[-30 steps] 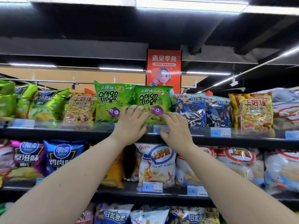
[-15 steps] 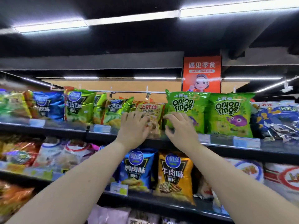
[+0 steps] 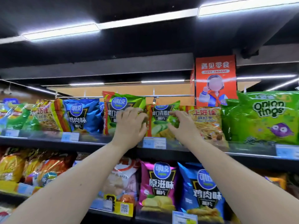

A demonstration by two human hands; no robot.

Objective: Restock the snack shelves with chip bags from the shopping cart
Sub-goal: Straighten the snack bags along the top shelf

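Chip bags [image 3: 47, 115] status, anyone? I'm standing right here and can't work out how close this person is to done. —aisle_lurker

Looks late-stage to me. The top shelf [image 3: 40, 143] is packed edge to edge with no gap I can spot, and the lower shelf [image 3: 153, 219] looks full too. Both arms are up at the top row. The left hand [image 3: 131, 125] has its fingers curled round the side edge of the taller green bag [image 3: 119, 107]. The right hand [image 3: 181, 125] has bent fingers and thumb pinching the front of the shorter green bag [image 3: 161, 125] just beside it. Both bags stand upright on the shelf, touching each other. My guess is they're just being seated or straightened. The shopping cart isn't in sight, so no idea what's left in it. —next_to_him

And the count? —aisle_lurker

Top row, what I can make out:
- two green bags
- one blue bag [image 3: 82, 115]
- two striped yellow bags [image 3: 205, 122], one on either side of that bunch
- one big onion ring bag [image 3: 265, 117], maybe with another's edge tucked against it

The far left is too blurry to count.

Lower row:
- one pink bag [image 3: 157, 183]
- a second blue bag [image 3: 203, 188]
- one white bag [image 3: 124, 177] partly behind the left arm
- a smear of yellow ones I can't number

—next_to_him
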